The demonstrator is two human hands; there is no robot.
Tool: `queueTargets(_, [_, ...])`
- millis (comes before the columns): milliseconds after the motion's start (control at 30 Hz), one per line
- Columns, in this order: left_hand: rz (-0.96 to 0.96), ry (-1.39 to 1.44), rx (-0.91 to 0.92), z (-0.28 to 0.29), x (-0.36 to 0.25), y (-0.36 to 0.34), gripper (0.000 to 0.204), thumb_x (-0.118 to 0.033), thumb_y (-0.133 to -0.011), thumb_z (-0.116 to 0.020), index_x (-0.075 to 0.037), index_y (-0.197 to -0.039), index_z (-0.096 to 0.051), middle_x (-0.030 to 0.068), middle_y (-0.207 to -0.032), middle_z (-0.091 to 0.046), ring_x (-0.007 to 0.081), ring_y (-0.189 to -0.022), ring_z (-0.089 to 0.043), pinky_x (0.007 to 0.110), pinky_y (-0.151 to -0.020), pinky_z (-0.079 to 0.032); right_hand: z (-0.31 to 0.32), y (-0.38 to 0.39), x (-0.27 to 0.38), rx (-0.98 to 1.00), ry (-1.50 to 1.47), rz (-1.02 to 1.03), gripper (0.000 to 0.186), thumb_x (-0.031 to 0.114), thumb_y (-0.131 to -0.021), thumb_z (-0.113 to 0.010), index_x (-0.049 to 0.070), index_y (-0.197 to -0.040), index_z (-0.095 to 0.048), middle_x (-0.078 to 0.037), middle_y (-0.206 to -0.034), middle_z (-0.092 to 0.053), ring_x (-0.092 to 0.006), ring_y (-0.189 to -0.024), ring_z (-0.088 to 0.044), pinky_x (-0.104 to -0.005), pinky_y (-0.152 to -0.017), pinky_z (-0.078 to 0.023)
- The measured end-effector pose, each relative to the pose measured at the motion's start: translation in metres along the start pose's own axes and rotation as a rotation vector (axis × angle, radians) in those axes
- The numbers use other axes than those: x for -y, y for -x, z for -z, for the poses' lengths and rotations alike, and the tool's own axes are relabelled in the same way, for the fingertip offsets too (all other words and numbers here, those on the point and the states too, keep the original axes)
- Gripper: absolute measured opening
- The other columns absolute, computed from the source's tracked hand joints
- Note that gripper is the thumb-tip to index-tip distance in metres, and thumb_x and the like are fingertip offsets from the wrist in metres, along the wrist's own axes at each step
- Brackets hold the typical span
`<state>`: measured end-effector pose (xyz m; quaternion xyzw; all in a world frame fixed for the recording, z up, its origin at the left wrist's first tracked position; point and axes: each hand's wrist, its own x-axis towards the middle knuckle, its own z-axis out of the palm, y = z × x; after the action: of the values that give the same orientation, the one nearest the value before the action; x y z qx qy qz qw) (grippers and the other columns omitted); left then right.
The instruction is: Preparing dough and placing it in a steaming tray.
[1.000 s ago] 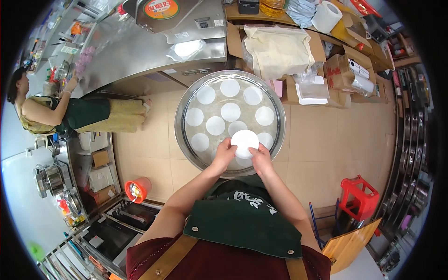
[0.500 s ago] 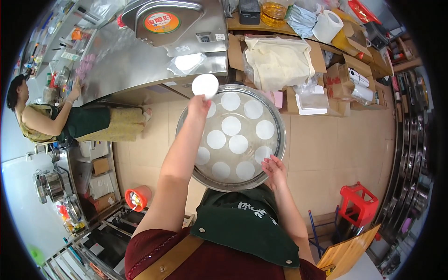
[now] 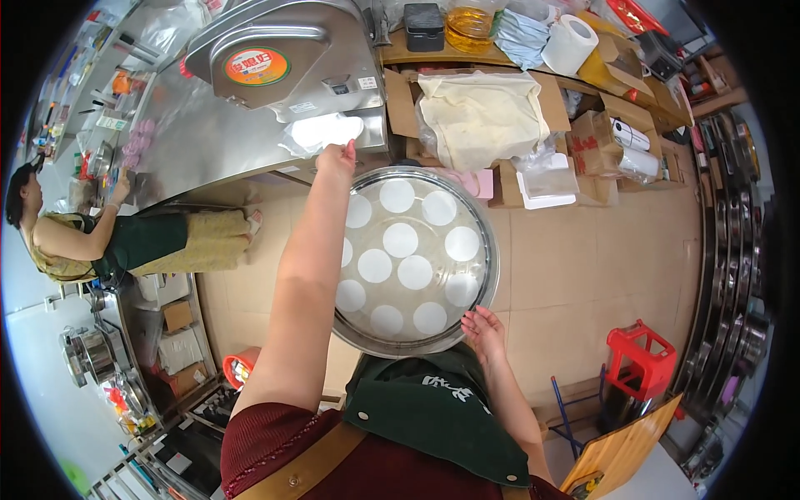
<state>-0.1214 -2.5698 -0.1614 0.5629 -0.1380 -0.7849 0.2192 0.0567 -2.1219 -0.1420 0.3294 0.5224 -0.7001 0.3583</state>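
Observation:
A large round metal tray [image 3: 492, 283] lies in front of my body, with several white paper rounds [image 3: 400, 239] spread flat over its bottom. My left hand [image 3: 337, 157] is stretched out past the tray's far left side to the steel counter's edge. Its fingers are closed on a stack of white paper rounds [image 3: 343, 128], held over a clear plastic bag [image 3: 302, 137] on the counter. At the near right rim of the tray is my right hand [image 3: 487, 332], fingers apart and fingertips close to the rim; whether they touch it I cannot tell.
A steel machine [image 3: 292, 58] stands on the counter [image 3: 183, 133]. Beyond the tray is a cardboard box covered by a cream cloth [image 3: 483, 117]. A co-worker in a green apron [image 3: 150, 242] stands at the left. A red stool [image 3: 640, 358] is at the right, near stacked metal pans [image 3: 729, 250].
My left hand has carried the white paper rounds up and left, from above the tray's rim to the plastic bag on the counter. My right hand remains beside the rim.

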Motion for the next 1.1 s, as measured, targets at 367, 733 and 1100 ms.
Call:
queueTargets(367, [-0.212, 0.166, -0.041, -0.026, -0.009, 0.010, 0.025, 0.009, -0.079, -0.038, 0.006, -0.104, -0.038, 0.0200, -0.093, -0.045, 0.0277, -0.070, -0.056, 0.029, -0.057, -0.056, 0.013, 0.005, 0.004, -0.050, -0.028, 0.025, 0.025, 0.008, -0.084, -0.049, 0.000, -0.106, -0.043, -0.014, -0.094, -0.056, -0.0211, -0.081, -0.058, -0.0305, -0.069, -0.049])
queueTargets(733, [-0.328, -0.730, 0.370, 0.129, 0.049, 0.117, 0.020, -0.019, -0.084, -0.050, -0.002, -0.096, -0.050, 0.0062, -0.083, -0.056, 0.0134, -0.064, -0.054, 0.024, -0.052, -0.044, 0.039, -0.009, -0.012, -0.074, 0.137, 0.052, 0.025, 0.008, -0.083, -0.048, 0.002, -0.107, -0.043, -0.013, -0.095, -0.057, -0.0204, -0.077, -0.059, -0.0278, -0.064, -0.049])
queueTargets(1100, [-0.309, -1.388, -0.260, 0.488, 0.052, 0.168, 0.012, -0.008, -0.073, -0.053, -0.001, -0.082, -0.055, 0.0085, -0.070, -0.056, 0.0158, -0.055, -0.054, 0.029, -0.045, -0.046, 0.219, -0.054, -0.102, -0.299, 1.329, -0.094, 0.027, 0.007, -0.068, -0.052, -0.006, -0.092, -0.055, -0.014, -0.066, -0.059, -0.0200, -0.051, -0.057, -0.0317, -0.044, -0.044])
